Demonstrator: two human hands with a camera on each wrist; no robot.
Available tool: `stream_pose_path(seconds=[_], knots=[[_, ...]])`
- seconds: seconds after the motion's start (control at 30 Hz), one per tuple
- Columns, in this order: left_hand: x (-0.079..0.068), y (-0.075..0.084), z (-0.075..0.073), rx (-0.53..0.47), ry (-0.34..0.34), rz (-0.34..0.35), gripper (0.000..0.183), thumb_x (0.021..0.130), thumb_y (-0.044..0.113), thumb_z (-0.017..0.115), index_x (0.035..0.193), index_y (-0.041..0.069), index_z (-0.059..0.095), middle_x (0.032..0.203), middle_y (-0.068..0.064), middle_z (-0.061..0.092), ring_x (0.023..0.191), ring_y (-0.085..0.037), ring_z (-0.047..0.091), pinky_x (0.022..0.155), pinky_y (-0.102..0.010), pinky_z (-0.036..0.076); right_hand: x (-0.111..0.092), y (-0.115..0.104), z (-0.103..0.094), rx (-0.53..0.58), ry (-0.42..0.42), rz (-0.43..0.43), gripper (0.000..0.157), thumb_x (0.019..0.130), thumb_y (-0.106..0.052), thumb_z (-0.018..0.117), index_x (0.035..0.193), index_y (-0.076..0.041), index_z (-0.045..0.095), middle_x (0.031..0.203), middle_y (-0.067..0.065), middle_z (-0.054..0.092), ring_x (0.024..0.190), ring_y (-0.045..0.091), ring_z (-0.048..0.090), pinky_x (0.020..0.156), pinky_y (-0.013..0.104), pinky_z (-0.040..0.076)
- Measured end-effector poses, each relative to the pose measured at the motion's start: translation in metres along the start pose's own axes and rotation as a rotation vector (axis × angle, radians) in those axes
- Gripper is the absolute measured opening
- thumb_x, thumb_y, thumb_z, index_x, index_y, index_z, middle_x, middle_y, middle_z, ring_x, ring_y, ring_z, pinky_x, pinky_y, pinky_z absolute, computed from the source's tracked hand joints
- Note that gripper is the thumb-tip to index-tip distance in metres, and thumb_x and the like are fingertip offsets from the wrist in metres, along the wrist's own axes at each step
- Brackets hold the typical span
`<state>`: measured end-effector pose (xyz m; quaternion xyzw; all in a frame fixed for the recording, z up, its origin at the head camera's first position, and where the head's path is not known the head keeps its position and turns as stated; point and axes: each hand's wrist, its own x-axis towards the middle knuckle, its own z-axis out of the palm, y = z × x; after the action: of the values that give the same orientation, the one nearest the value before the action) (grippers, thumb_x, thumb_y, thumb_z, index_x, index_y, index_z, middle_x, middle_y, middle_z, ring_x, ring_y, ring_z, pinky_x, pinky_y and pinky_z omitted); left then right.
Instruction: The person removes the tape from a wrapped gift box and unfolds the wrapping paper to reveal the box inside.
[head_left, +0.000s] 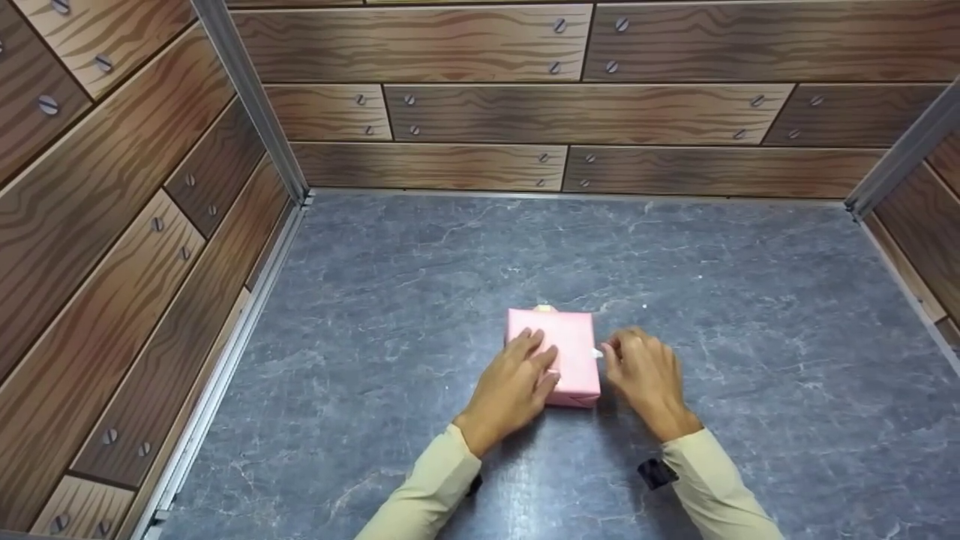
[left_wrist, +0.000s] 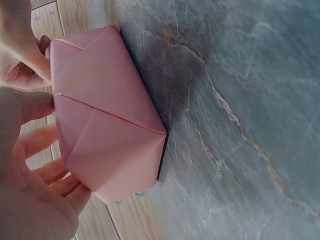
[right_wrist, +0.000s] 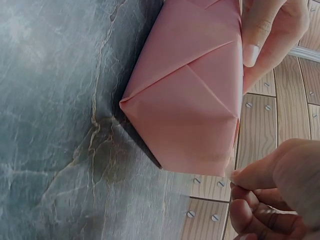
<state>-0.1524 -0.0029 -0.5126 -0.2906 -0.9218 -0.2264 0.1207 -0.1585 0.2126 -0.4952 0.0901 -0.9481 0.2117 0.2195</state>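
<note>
A box wrapped in pink paper lies on the grey marbled surface. Its folded end flaps face the left wrist camera. My left hand rests on top of the box with its fingers spread. Just off the box's right edge, my right hand pinches a small whitish strip between thumb and forefinger. In the right wrist view the right hand is beside a corner of the pink box, its other fingers curled. What the strip is made of is too small to tell.
A small yellowish piece shows behind the box's far edge. Wood-patterned panels form the back and side walls, with metal rails at the corners. A dark device is worn at the right wrist.
</note>
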Motion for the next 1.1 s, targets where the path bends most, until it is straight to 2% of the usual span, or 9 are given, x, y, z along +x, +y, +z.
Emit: stream_pose_path(seconds=[0.37,0.63,0.83,1.1], knots=[[0.001,0.000,0.000,-0.029,-0.038,-0.033,0.039,0.101,0.028,0.061,0.133,0.006,0.066,0.146,-0.018,0.054,0.141,-0.033,0.045,0.117,-0.044,0.035,-0.002,0.005,-0.003,0.004,-0.004,0.022,0.007,0.085,-0.004,0.076,0.081,-0.001,0.071,0.079,0.012,0.069,0.064,0.034,0.065,0.053,0.052,0.052],[-0.001,-0.001,0.001,-0.010,-0.002,-0.004,0.037,0.100,0.026,0.061,0.130,0.006,0.068,0.143,-0.018,0.057,0.139,-0.034,0.047,0.117,-0.043,0.037,-0.004,0.009,-0.005,0.002,0.012,0.021,0.009,0.083,-0.003,0.076,0.078,-0.002,0.069,0.074,0.010,0.067,0.062,0.034,0.064,0.052,0.053,0.050],[-0.001,0.000,0.000,-0.019,-0.010,-0.012,0.038,0.100,0.026,0.061,0.132,0.006,0.067,0.145,-0.018,0.055,0.140,-0.034,0.046,0.117,-0.043,0.036,-0.005,0.012,-0.006,0.005,0.006,0.036,0.009,0.084,-0.004,0.076,0.078,-0.002,0.069,0.073,0.011,0.067,0.062,0.033,0.063,0.053,0.052,0.049],[-0.001,0.001,-0.002,-0.018,-0.010,-0.014,0.039,0.100,0.027,0.061,0.132,0.006,0.067,0.146,-0.019,0.054,0.140,-0.034,0.046,0.117,-0.044,0.036,-0.007,0.018,-0.005,0.156,0.012,0.118,0.006,0.086,-0.005,0.078,0.083,-0.001,0.075,0.075,0.011,0.072,0.064,0.027,0.067,0.060,0.048,0.053]])
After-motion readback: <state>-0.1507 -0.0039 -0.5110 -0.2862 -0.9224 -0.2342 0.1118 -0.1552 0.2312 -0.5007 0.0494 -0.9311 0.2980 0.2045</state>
